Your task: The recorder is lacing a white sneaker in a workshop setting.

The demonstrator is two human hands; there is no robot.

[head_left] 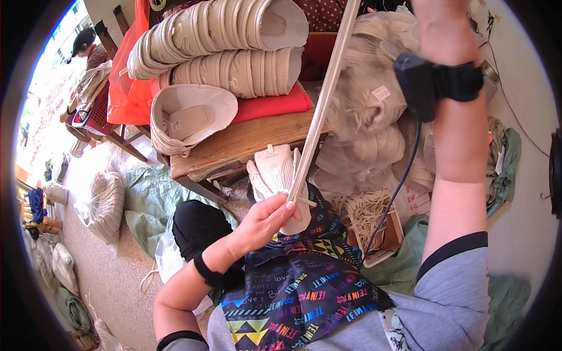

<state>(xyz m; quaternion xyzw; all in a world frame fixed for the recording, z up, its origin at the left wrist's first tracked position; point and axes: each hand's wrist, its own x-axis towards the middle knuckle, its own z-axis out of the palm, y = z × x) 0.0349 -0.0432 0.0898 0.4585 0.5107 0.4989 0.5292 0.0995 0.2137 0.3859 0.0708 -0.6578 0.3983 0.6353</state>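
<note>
White shoe upper [275,175] over lap, left hand [266,219] pinching it together with pale lace strand [322,105] pulled taut up-right. Right hand [433,17] raised, mostly out of frame; grip cannot be told. Judged mid-lacing: strand drawn through, more left. Stacks of finished uppers [222,47] on wooden table [246,143]; loose laces [363,210] beside lap.

Cream shoe upper [280,175], off-white lace [325,99], red cloth [272,106], orange bag [132,70], black multicoloured-print apron [298,281]
</note>
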